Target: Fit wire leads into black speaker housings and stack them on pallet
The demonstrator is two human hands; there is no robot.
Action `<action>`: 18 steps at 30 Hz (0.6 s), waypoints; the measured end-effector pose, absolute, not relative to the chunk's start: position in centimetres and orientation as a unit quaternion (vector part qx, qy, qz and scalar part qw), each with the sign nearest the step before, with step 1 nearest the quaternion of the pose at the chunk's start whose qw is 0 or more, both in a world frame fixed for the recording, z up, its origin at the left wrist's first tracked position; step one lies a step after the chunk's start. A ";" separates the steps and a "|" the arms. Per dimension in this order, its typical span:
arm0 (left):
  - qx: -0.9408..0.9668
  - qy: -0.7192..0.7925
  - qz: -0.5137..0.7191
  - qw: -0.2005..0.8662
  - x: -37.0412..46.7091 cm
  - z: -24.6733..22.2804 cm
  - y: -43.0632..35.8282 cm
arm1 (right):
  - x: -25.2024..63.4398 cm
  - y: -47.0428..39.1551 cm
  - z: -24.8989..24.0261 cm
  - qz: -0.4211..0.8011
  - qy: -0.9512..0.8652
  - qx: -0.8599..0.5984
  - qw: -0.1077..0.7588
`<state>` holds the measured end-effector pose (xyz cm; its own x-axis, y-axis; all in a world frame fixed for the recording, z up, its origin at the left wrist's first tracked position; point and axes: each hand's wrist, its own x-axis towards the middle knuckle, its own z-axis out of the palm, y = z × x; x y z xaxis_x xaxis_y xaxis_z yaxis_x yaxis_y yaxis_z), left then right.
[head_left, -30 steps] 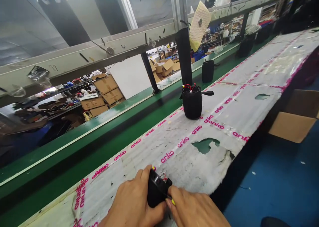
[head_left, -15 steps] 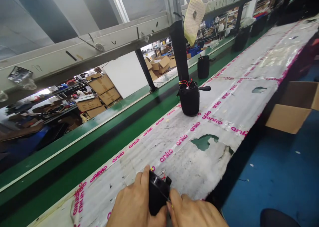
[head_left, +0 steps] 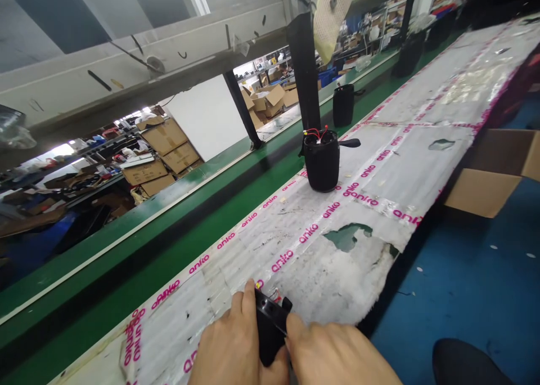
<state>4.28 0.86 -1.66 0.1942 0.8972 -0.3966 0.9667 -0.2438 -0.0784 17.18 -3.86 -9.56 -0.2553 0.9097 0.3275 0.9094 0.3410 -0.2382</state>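
A black cylindrical speaker housing (head_left: 270, 331) is tilted on its side at the bottom middle, with red wires showing at its far end. My left hand (head_left: 230, 343) wraps round its left side, fingers along the body and thumb underneath. My right hand (head_left: 333, 351) is closed at the housing's right edge. A thin shiny sliver shows at its fingertips, too small to name. Farther up the bench, a similar black speaker housing (head_left: 322, 162) stands upright, its top open with red wires sticking out and a strap on its side.
White foam sheeting (head_left: 253, 255) printed with pink lettering covers the bench and is torn in places. Beyond it runs a green conveyor belt (head_left: 169, 233) with another black housing (head_left: 343, 104). A cardboard box (head_left: 485, 191) is at the right, over the blue floor (head_left: 455, 283).
The camera view has shifted slightly. Both hands stay on the speaker housing, and the right hand has turned a little at its edge.
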 end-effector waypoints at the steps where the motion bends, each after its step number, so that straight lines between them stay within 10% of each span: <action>1: 0.769 0.607 -0.181 0.087 4.3 -1.7 0.7 | 17.1 -3.7 -9.4 0.016 -0.786 -0.585 0.199; 6: 0.784 0.595 -0.164 0.070 4.0 -1.8 0.7 | 17.2 -3.6 -9.8 0.114 -0.790 -0.581 0.159; 12: 0.780 0.608 -0.116 0.098 3.4 -1.2 1.4 | 18.7 -4.0 -10.5 0.148 -0.723 -0.535 0.410; 18: 0.774 0.613 -0.109 0.120 3.2 -1.0 1.5 | 19.1 -3.3 -10.2 0.037 -0.800 -0.542 0.255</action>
<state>3.16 1.54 -1.01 0.2257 0.9215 -0.3159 0.9739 -0.2208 0.0517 19.08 -3.26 -10.21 -0.2821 0.8861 0.3677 0.8480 0.4096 -0.3364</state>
